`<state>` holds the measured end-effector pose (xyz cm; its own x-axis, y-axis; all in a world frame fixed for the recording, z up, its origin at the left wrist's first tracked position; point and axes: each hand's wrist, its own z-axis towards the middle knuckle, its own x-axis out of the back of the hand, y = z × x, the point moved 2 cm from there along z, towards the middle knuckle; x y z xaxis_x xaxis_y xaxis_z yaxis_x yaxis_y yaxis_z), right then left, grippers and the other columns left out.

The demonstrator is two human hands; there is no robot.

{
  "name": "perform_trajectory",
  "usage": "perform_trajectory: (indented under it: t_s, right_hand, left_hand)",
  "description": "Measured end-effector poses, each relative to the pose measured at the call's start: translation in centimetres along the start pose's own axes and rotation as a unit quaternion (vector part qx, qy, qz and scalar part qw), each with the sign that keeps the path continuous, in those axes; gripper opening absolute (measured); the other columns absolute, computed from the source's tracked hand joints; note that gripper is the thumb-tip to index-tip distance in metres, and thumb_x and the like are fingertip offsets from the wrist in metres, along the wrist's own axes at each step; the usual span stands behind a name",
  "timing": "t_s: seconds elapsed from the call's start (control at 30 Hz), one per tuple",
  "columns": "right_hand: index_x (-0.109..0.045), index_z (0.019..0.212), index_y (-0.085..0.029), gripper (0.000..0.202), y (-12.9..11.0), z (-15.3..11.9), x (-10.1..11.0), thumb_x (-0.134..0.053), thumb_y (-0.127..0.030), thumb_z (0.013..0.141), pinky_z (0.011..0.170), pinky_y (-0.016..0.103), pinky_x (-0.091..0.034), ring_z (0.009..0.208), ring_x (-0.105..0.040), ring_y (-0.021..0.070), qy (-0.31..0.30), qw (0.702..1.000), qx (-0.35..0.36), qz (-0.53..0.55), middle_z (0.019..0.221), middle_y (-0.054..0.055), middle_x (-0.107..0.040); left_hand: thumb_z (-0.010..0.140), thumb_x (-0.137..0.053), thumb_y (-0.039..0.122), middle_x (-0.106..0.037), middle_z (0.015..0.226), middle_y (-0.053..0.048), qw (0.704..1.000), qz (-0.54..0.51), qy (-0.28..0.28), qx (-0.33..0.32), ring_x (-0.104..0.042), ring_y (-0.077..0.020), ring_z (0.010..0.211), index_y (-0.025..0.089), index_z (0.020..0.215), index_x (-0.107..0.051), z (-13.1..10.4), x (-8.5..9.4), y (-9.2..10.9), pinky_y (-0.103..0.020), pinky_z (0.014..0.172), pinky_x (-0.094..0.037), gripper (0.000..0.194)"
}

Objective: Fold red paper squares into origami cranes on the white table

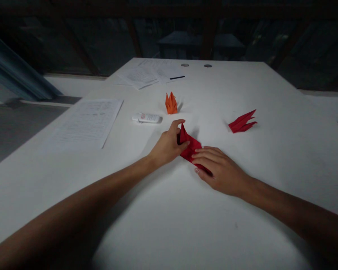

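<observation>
A red folded paper (189, 144) lies between my two hands at the middle of the white table, with one pointed flap standing up at its left end. My left hand (173, 141) grips that left end, its thumb on the near face and the other fingers partly hidden behind the paper. Across the right end lies my right hand (215, 165), fingers together on top and thumb at the near edge. Beyond the hands stands an orange origami piece (171, 104) with pointed tips. To the right rests a red origami piece (242, 122) with long points.
A white correction-fluid-like bottle (147, 118) lies left of the orange piece. Printed sheets (87, 123) lie at the left, with more papers (142, 75) and a dark pen-like stick (177, 77) farther back. Two round discs (207, 66) sit near the table's (169, 225) far edge.
</observation>
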<state>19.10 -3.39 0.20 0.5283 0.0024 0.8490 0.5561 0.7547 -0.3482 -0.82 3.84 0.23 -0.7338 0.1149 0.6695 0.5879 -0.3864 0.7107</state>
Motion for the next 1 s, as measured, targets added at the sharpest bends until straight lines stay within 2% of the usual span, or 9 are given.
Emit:
perform_trajectory:
  t_s: [0.07, 0.13, 0.23, 0.33, 0.43, 0.6, 0.7, 0.8, 1.0]
  right_hand:
    - [-0.069, 0.116, -0.017, 0.023, 0.0, 0.0, 0.0, -0.060, -0.019, 0.095, 0.111, 0.048, -0.046, 0.119, -0.064, 0.0254, 0.000, 1.000, 0.005, 0.000, 0.118, 0.009, -0.075]
    - [-0.069, 0.116, -0.018, 0.023, 0.1, 0.0, -0.1, -0.060, -0.019, 0.095, 0.111, 0.048, -0.046, 0.119, -0.064, 0.0254, 0.000, 1.000, 0.007, 0.000, 0.119, 0.009, -0.075]
    - [-0.069, 0.116, -0.018, 0.023, 0.1, 0.0, -0.1, -0.060, -0.019, 0.096, 0.111, 0.048, -0.046, 0.120, -0.064, 0.0253, 0.002, 1.000, 0.007, 0.002, 0.119, 0.009, -0.075]
    - [-0.068, 0.116, -0.018, 0.022, 0.0, 0.0, -0.1, -0.059, -0.019, 0.096, 0.111, 0.047, -0.045, 0.119, -0.064, 0.0250, 0.001, 1.000, 0.005, 0.002, 0.119, 0.009, -0.074]
    - [-0.068, 0.113, -0.019, 0.020, -0.2, 0.0, 0.0, -0.059, -0.019, 0.096, 0.110, 0.046, -0.045, 0.117, -0.065, 0.0248, 0.000, 1.000, -0.003, 0.005, 0.118, 0.008, -0.075]
    - [-0.068, 0.099, -0.023, 0.009, 0.6, 0.2, 0.5, -0.063, -0.019, 0.093, 0.099, 0.046, -0.049, 0.108, -0.066, 0.0254, 0.049, 0.997, -0.065, 0.019, 0.110, 0.007, -0.075]
    - [-0.067, 0.102, -0.022, 0.012, 1.7, 0.2, 0.6, -0.067, -0.022, 0.090, 0.095, 0.048, -0.049, 0.104, -0.065, 0.0281, 0.091, 0.986, -0.138, -0.007, 0.109, 0.008, -0.073]
    - [-0.066, 0.114, -0.022, 0.026, 2.7, 0.1, 0.4, -0.069, -0.028, 0.090, 0.095, 0.051, -0.047, 0.108, -0.062, 0.0311, 0.078, 0.980, -0.181, -0.032, 0.115, 0.009, -0.072]
    - [-0.070, 0.107, -0.026, 0.016, 2.8, 0.1, 0.3, -0.069, -0.023, 0.091, 0.092, 0.047, -0.043, 0.107, -0.062, 0.0281, 0.053, 0.983, -0.176, -0.030, 0.112, 0.004, -0.073]
  left_hand:
    - [0.082, -0.070, 0.022, -0.066, 0.115, -0.010, 0.996, 0.072, 0.036, -0.034, -0.063, -0.0243, 0.098, 0.020, 0.144, -0.038, 0.0, 0.1, -0.2, -0.041, 0.088, -0.052, 0.070]
    - [0.081, -0.073, 0.025, -0.056, 0.133, -0.014, 0.986, 0.143, 0.066, -0.059, -0.054, -0.0304, 0.119, 0.020, 0.141, -0.045, 0.1, 0.4, -0.4, -0.049, 0.101, -0.046, 0.067]
    - [0.086, -0.070, 0.028, -0.051, 0.139, -0.013, 0.971, 0.213, 0.077, -0.081, -0.048, -0.0324, 0.123, 0.022, 0.132, -0.058, 0.3, 0.8, -0.9, -0.052, 0.105, -0.042, 0.048]
    - [0.096, -0.056, 0.023, -0.063, 0.123, -0.010, 0.962, 0.223, 0.003, -0.155, -0.054, -0.0270, 0.114, 0.021, 0.114, -0.068, 0.6, 1.0, -0.8, -0.044, 0.100, -0.043, 0.022]
    - [0.102, -0.046, 0.024, -0.070, 0.106, -0.008, 0.945, 0.211, -0.100, -0.229, -0.059, -0.0234, 0.105, 0.019, 0.107, -0.070, 0.6, 1.0, -0.1, -0.039, 0.094, -0.042, 0.025]
    - [0.095, -0.059, 0.039, -0.069, 0.101, -0.008, 0.935, 0.243, -0.123, -0.229, -0.061, -0.0256, 0.098, 0.019, 0.104, -0.068, 0.0, 1.4, 1.0, -0.039, 0.088, -0.042, 0.024]
    - [0.093, -0.061, 0.038, -0.066, 0.115, -0.011, 0.941, 0.228, -0.124, -0.219, -0.062, -0.0270, 0.106, 0.018, 0.120, -0.063, -0.4, 1.1, 1.2, -0.039, 0.092, -0.045, 0.033]
    - [0.091, -0.062, 0.034, -0.061, 0.130, -0.014, 0.950, 0.198, -0.114, -0.211, -0.059, -0.0289, 0.117, 0.017, 0.134, -0.054, -0.7, 0.7, 1.4, -0.042, 0.100, -0.046, 0.047]
    - [0.091, -0.065, 0.033, -0.068, 0.113, -0.008, 0.964, 0.129, -0.148, -0.179, -0.065, -0.0242, 0.104, 0.021, 0.122, -0.064, -0.7, 0.1, 1.7, -0.038, 0.094, -0.049, 0.034]
